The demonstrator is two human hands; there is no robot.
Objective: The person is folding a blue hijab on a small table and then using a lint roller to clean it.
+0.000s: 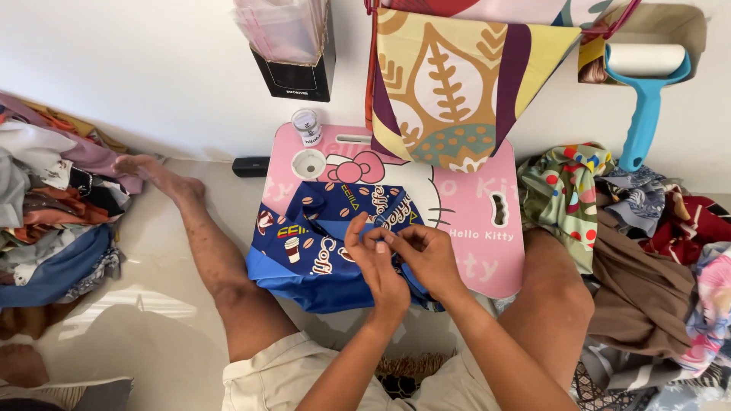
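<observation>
We are pinching the blue folded cloth with coffee-cup pictures [320, 243] with our left hand [378, 262] and right hand [426, 255], fingers closed on its 3 o'clock edge, maybe to keep the fold neat | cloth is lying on the pink lap table [487, 251] | small white pot [307, 125] is standing at 11 o'clock

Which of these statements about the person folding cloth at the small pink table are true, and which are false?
1. Both hands, left hand and right hand, meet over the blue printed cloth. True.
2. The lint roller has a red handle. False: it is turquoise.
3. The blue printed cloth lies on a pink lap table. True.
4. The small jar stands on the floor. False: it stands on the table's far left corner.
</observation>
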